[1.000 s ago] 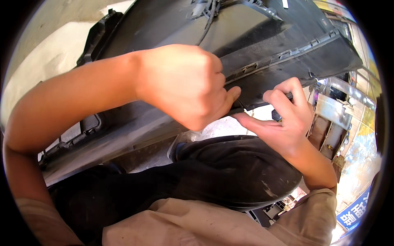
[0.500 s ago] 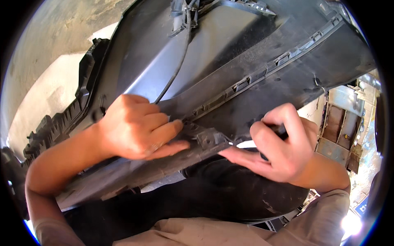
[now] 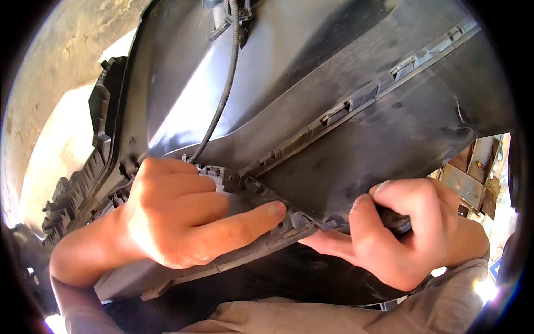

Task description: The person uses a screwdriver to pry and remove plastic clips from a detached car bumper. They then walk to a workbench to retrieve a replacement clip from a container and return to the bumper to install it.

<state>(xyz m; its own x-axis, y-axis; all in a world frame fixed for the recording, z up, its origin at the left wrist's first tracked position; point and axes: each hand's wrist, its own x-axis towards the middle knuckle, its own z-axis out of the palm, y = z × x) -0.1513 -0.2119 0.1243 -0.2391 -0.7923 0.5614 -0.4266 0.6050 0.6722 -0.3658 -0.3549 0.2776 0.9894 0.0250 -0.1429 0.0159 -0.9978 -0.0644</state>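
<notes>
Toward four o'clock, the right grip (image 3: 409, 245) curls closed around a dark object (image 3: 396, 220) (its kind I cannot tell). At eight, the left grip (image 3: 181, 214), its hold hidden, now reaches closer than before, so both share the lower edge of the black panel (image 3: 334, 167), spreading toward one.

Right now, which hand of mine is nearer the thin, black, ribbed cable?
Left: your left hand is just below the visible lower end of the cable; your right hand is farther off, toward the lower right.
</notes>
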